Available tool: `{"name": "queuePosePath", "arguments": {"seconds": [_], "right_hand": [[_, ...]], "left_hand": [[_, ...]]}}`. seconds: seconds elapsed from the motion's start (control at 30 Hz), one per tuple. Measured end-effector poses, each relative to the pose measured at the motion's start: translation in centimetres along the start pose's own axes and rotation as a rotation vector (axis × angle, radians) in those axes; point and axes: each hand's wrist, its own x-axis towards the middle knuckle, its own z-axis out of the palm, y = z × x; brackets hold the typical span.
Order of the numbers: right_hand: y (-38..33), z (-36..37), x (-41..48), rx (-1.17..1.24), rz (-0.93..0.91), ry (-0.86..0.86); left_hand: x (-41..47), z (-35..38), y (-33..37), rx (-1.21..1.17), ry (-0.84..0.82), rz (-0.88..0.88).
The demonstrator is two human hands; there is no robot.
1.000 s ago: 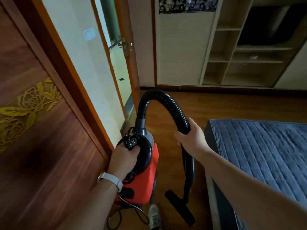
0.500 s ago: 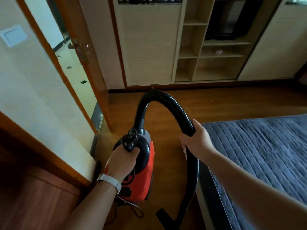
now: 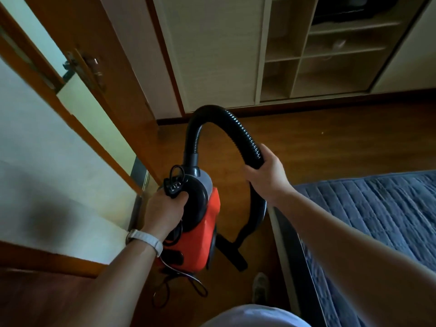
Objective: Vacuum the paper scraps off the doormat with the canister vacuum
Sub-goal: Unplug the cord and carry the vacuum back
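Observation:
A red and black canister vacuum (image 3: 203,223) hangs above the wooden floor in front of me. My left hand (image 3: 165,208) grips its black top handle together with the plug and bundled cord. A black ribbed hose (image 3: 236,128) arches up from the canister and curves down to the right. My right hand (image 3: 266,173) grips this hose where it bends downward. The flat black nozzle (image 3: 232,252) dangles low behind the canister, near the floor. No doormat or paper scraps are in view.
An open wooden door (image 3: 132,74) and a pale wall (image 3: 47,161) stand close on my left. A bed with a blue quilt (image 3: 377,220) fills the right. Light shelving (image 3: 318,55) lines the far wall. My shoe (image 3: 259,287) shows below on the floor (image 3: 330,142).
The view has swung and moved forward past the dark wooden panel toward the doorway. Both hands keep the same grips; the nozzle has swung in behind the canister.

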Motion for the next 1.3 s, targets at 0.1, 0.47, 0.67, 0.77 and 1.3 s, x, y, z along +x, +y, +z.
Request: {"name": "queuePosePath", "arguments": {"seconds": [0.1,0.47,0.67,0.77,1.3], "right_hand": [[0.0,-1.6,5.3,0.062,-0.006,-0.054],[0.6,-3.5,20.8,0.070,0.000,-0.075],[2.8,-2.9,30.9,-0.022,0.095,0.035],[3.2,-3.0,36.4,-0.092,0.165,0.135],[5.0,-8.1,57.4,-0.097,0.286,0.466]], "left_hand": [[3.8,1.2,2.9,-0.037,0.041,-0.010],[18.2,5.6,9.1,-0.140,0.031,-0.009],[31.2,9.9,11.4,-0.108,-0.129,-0.003],[37.9,11.5,14.0,-0.017,-0.220,0.060],[61.4,19.6,29.7,0.041,-0.475,0.178]]}}
